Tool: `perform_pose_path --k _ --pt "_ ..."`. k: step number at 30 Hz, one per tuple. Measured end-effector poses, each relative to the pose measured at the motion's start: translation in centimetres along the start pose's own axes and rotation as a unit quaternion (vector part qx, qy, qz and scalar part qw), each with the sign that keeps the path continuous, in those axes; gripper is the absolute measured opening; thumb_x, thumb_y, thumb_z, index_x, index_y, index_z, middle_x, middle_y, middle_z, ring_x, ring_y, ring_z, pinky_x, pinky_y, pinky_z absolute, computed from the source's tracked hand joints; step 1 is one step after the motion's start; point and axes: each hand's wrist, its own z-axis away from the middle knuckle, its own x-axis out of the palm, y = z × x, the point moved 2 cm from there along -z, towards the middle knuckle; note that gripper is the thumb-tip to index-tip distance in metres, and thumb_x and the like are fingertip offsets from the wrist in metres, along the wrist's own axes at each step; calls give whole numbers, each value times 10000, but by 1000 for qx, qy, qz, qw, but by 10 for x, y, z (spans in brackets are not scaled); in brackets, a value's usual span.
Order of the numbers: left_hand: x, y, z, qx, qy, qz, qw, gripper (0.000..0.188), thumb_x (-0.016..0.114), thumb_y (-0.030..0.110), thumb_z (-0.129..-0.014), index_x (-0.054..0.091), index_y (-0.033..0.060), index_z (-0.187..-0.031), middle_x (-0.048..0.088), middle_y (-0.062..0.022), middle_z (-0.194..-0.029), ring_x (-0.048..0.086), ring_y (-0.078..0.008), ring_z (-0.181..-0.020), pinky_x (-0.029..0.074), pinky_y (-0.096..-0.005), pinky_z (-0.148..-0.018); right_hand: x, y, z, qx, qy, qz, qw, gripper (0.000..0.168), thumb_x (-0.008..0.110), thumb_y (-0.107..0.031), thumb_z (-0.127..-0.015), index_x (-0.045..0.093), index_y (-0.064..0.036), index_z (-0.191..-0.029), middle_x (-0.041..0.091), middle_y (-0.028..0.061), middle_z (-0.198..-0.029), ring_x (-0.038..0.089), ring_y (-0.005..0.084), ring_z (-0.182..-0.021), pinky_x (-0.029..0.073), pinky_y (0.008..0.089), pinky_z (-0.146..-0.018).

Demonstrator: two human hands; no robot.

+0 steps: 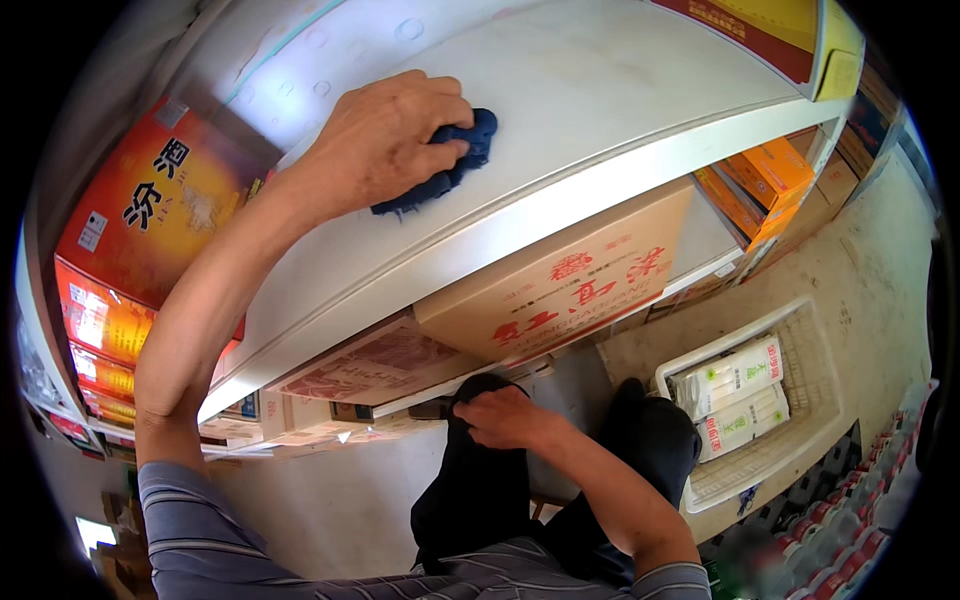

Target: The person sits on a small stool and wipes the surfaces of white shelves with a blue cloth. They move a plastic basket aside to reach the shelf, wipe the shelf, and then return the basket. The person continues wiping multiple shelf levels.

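Observation:
My left hand (397,135) presses a dark blue cloth (457,161) onto the upper white shelf (555,112), near its front edge. The cloth is bunched under my fingers, and its frayed edge trails towards me. Below the shelf, my right hand (502,418) rests on my bent knee in black trousers (480,480). Its fingers are curled, and the palm side is hidden. Left of my left forearm is a red and orange gift box (172,202) bearing writing, with more such boxes stacked beneath it.
A brown carton (555,277) with red print sits on the shelf below, near orange boxes (772,180). A yellow and red box (757,30) stands at the upper shelf's right end. On the floor are a white plastic basket (817,375) holding wrapped packs and several shrink-wrapped bottles (832,517).

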Motion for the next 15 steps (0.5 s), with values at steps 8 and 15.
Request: perform_pose_path --k 8,15 --pt "17 -40 -15 -101 36 -25 994 232 661 226 -877 668 40 -1016 656 -116 -972 602 -297 -990 477 -401 -865 9 -14 -6 -65 87 -16 994 273 550 -99 -812 656 -44 -1058 700 217 -902 688 399 -888 545 510 -767" --pt "22 -37 -27 -67 67 17 995 220 674 204 -875 688 75 -1053 654 -74 -1033 599 -309 -1008 505 -423 -863 8 3 8 -54 108 59 991 210 568 -104 -836 662 -45 -1014 700 185 -871 704 360 -863 553 459 -725"
